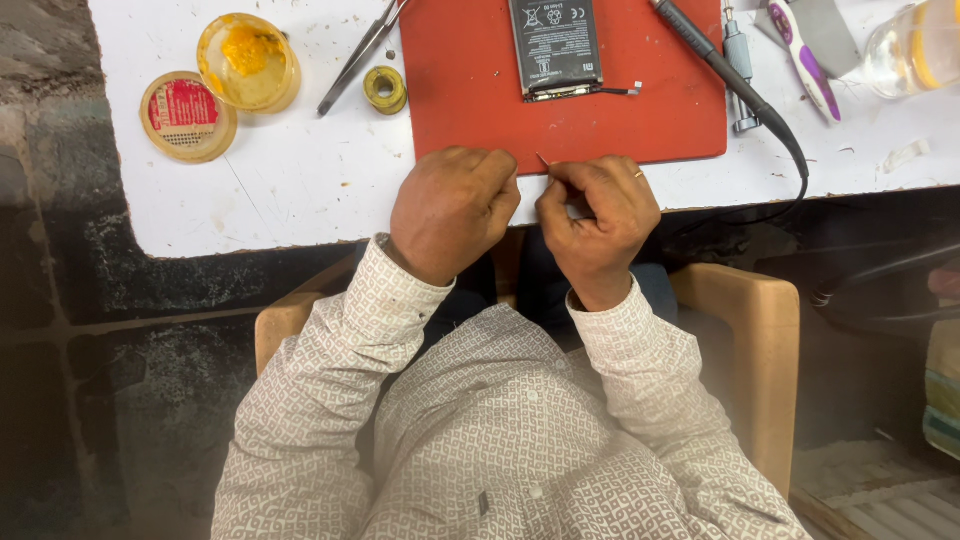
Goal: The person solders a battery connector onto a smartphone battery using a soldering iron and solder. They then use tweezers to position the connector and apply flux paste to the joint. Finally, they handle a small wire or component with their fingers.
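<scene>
We hold a thin, pale sliver of something [543, 160] between our two hands, right at the near edge of the red mat [470, 90]. Only its tip shows, poking up and away from us toward the mat; what it is we cannot tell, as it is too small. Its long axis seems to run slantwise, from our right hand up and leftward to the mat edge.

Our right hand [597, 215] is curled tight, thumb and forefinger pinched on the lower end of the sliver, so it is this hand that carries it. A ring sits on one finger. Our left hand [452, 210] is closed in a loose fist just beside the right, knuckles almost touching it at the sliver's tip; whether its fingers grip the sliver too is hidden from us.

On the mat, beyond the hands, lies a flat black battery [555, 45] with a thin flex lead running off to its right. Right of the mat's far corner a black-handled soldering iron [725, 70] slants across, its cable dropping off the white worktop [290, 190]. Further right of the mat are a purple-and-white tool [805, 65] and a clear jar [915, 45]. Left of the mat sit tweezers [360, 55], a small yellow spool [385, 89], an open tin of amber paste [248, 60] and its round lid [187, 115].
</scene>
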